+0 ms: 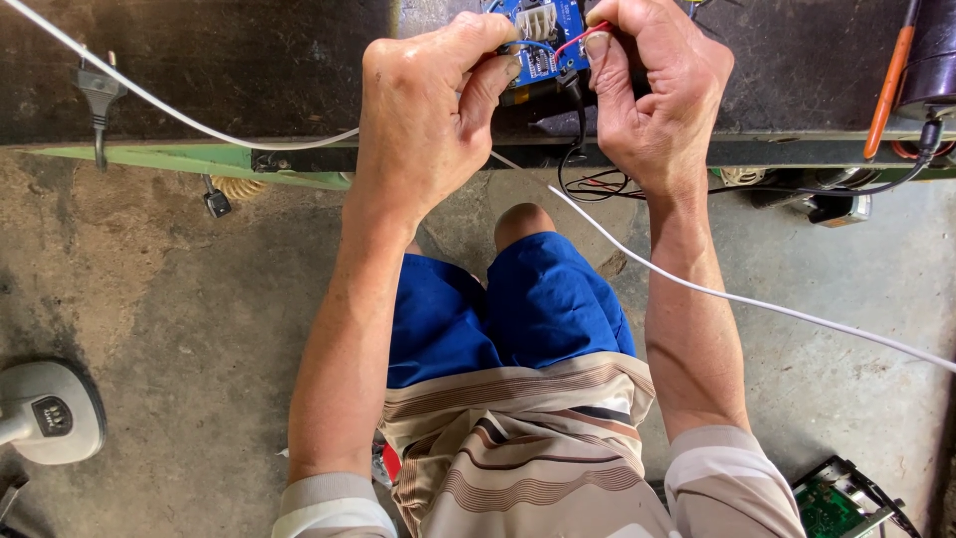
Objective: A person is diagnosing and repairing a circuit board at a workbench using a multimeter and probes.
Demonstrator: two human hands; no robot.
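One blue board (546, 40) is held at the front edge of the bench (249, 70), near its middle, between two hands. The left hand (428, 110) is closed beside the board's left side, thumb and fingers pinched at a dark wire. The right hand (657, 90) is closed at the board's right side, a red wire (583, 38) pinched between thumb and forefinger. The board lies between the two grips, touching both, neither hand clearly nearer; its long axis cannot be told, as much of it is hidden. A loop of dark wires (588, 179) hangs below the board over the bench edge. One white cable (757, 304) is seen crossing from the bench's left end, under the hands, to the lower right. One black plug (100, 95) lies toward the bench's left end, and one orange-handled tool (889, 85) toward the right end.
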